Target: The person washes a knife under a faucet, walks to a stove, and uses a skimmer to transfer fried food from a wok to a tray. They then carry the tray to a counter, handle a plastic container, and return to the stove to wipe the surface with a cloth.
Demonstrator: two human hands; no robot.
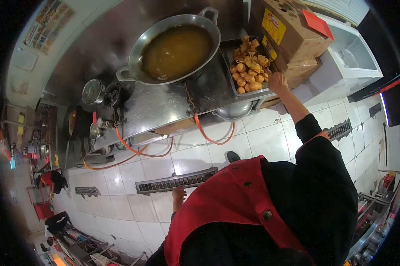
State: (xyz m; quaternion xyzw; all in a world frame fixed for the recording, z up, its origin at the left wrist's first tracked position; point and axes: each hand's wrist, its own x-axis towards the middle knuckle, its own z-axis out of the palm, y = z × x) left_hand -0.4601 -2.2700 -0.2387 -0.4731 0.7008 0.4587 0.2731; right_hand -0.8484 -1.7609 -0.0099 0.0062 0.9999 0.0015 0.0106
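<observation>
My right hand point(278, 82) reaches to the right side of a metal tray point(232, 84) on the steel counter. Its fingers are bent in at the fried food by the rim; what they hold, if anything, is too small to make out. Round golden fried balls point(248, 80) lie in the tray's near half, with folded crisp fried wrappers point(252, 55) behind them. My left hand point(179, 194) hangs low by my side over the floor, fingers loosely bent and apart, holding nothing.
A large two-handled wok point(135, 55) of brownish oil stands left of the tray. Cardboard boxes point(293, 40) and a white glass-topped freezer point(355, 57) are at right. Orange gas hoses point(208, 138) hang below the counter point(158, 106). Floor drain grates point(175, 180) lie behind. Another person point(51, 181) bends at far left.
</observation>
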